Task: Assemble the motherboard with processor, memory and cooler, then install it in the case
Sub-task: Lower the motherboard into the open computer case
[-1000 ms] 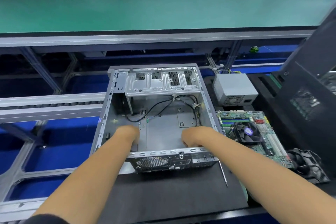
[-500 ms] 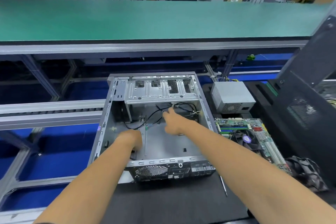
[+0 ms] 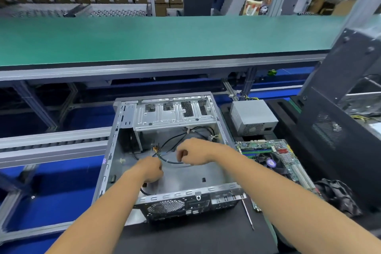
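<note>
An open grey computer case [image 3: 218,188] lies on its side on a black mat, with nothing mounted on its floor. Black cables [image 3: 171,142] run loose inside it. Both of my hands are inside the case. My left hand [image 3: 151,169] has its fingers curled around a cable near the case floor. My right hand [image 3: 195,151] pinches a black cable a little further back. The green motherboard [image 3: 288,161], with a black cooler fan and memory sticks fitted, lies on the mat to the right of the case.
A grey power supply [image 3: 252,116] stands behind the motherboard. A screwdriver [image 3: 248,215] lies on the black mat [image 3: 195,237] at the case's front right. A black case panel [image 3: 338,121] leans at the right. A green conveyor belt [image 3: 165,37] runs across the back.
My hands left the case's front rim and reached deeper inside. The right hand went to the cables at the back, then came back toward the left hand. Both now hold cables.
</note>
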Motion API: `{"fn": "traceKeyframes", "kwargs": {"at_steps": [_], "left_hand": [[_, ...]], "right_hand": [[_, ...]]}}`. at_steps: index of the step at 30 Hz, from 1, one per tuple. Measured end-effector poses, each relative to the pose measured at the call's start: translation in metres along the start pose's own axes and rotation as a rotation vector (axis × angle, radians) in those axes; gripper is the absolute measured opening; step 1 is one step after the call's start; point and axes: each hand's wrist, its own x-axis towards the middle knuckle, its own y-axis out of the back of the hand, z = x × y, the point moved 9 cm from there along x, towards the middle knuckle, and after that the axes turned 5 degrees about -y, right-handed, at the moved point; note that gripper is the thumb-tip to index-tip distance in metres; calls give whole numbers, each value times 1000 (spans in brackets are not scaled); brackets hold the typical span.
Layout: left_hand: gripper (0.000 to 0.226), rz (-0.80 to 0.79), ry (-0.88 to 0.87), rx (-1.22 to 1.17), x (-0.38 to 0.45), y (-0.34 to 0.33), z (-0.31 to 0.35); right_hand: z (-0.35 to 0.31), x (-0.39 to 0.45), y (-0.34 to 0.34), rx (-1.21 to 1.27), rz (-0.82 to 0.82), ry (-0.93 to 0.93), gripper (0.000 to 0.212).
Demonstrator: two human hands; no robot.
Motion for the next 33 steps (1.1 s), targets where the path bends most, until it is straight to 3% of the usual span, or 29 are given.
{"fn": "traceKeyframes", "kwargs": {"at_steps": [3,5,7,10,12,17,19,20,23,25,29,31,33], "left_hand": [[16,102,-31,-81,-1,15,9],[20,225,-80,-184,0,47,34],[22,360,-165,-316,-1,90,76],[25,529,-354,-276,-6,142,161],[27,539,-472,-184,-7,154,218],[18,261,-524,33,26,121,313],[27,173,-535,62,37,98,335],[37,151,-537,76,41,88,344],[76,89,-477,174,55,60,358],[82,66,-432,227,63,44,362],[96,74,-357,254,72,27,360],[91,97,-329,213,76,25,358],[76,99,-330,133,78,26,358]], "right_hand": [[34,-34,73,221,306,-58,16],[71,-59,116,243,531,-155,17],[103,-73,133,187,589,-242,18],[135,-81,122,130,491,-264,20],[153,-87,111,69,423,-294,17],[205,-108,80,-140,235,-392,19],[228,-119,61,-146,140,-418,10],[240,-125,51,-142,103,-430,13],[266,-133,24,-184,25,-434,76],[272,-131,9,-149,4,-382,98],[279,-128,-4,-44,39,-330,97],[280,-126,-8,-119,60,-313,97],[280,-125,-10,-168,87,-311,84]]}}
